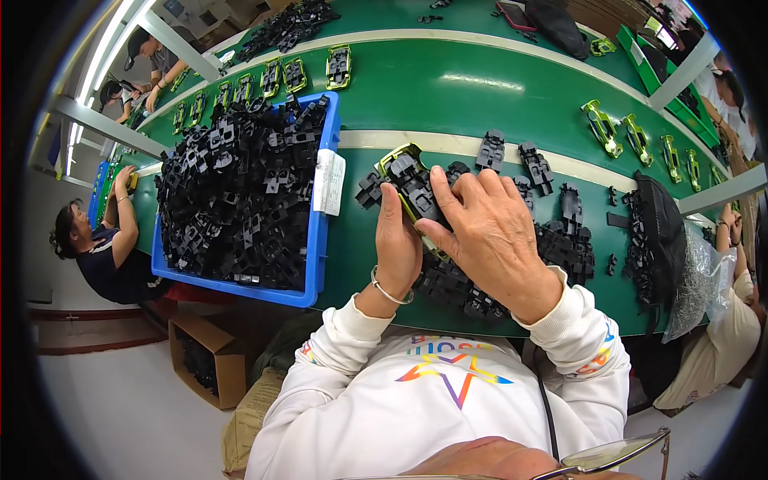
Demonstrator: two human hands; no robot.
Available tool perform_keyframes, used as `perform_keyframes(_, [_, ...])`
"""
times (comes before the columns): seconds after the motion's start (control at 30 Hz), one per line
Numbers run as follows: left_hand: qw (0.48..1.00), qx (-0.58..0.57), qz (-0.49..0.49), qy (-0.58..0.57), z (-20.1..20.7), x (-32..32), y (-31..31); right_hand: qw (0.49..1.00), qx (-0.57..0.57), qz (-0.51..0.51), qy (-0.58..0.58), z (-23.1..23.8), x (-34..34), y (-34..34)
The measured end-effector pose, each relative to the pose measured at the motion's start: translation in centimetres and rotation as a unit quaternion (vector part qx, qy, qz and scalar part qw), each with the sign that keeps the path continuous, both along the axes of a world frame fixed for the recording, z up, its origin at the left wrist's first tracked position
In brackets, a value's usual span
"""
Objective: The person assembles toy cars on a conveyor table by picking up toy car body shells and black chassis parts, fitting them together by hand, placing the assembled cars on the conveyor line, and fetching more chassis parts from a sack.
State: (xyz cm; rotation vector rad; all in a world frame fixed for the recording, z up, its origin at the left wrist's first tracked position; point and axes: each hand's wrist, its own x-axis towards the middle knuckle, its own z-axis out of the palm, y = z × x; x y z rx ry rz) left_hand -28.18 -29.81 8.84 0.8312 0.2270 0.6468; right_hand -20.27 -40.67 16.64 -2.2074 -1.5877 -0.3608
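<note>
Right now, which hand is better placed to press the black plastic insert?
Likely the right hand: it reaches over the black plastic insert, index fingertip at its right side. The left hand supports the yellow-green frame from the left, thumb upright, better suited to steadying.

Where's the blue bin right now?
Head view, left of centre: the blue bin, heaped with black parts, sits left of the left hand, just this side of a row of yellow-green frames.
</note>
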Motion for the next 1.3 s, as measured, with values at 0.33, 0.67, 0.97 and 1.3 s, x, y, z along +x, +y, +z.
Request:
perform_keyframes(0.33, [0.995,0.073,0.041,0.056,0.4,0.9,0.0,0.999,0.032,-0.028,0.017,-0.7,-0.4,-0.2])
perform_keyframes(0.67, [0.996,0.05,0.029,0.062,0.4,1.3,-0.3,0.978,0.077,0.086,0.175,-2.4,2.8,-1.0])
perform_keyframes(0.97, [0.995,0.095,0.019,0.007,2.1,1.2,0.1,0.825,0.166,0.061,0.536,-4.6,3.0,-1.6])
perform_keyframes(1.3, [0.97,0.241,-0.021,-0.012,1.1,1.6,1.3,0.726,0.144,0.004,0.673,-5.0,2.3,-0.8])
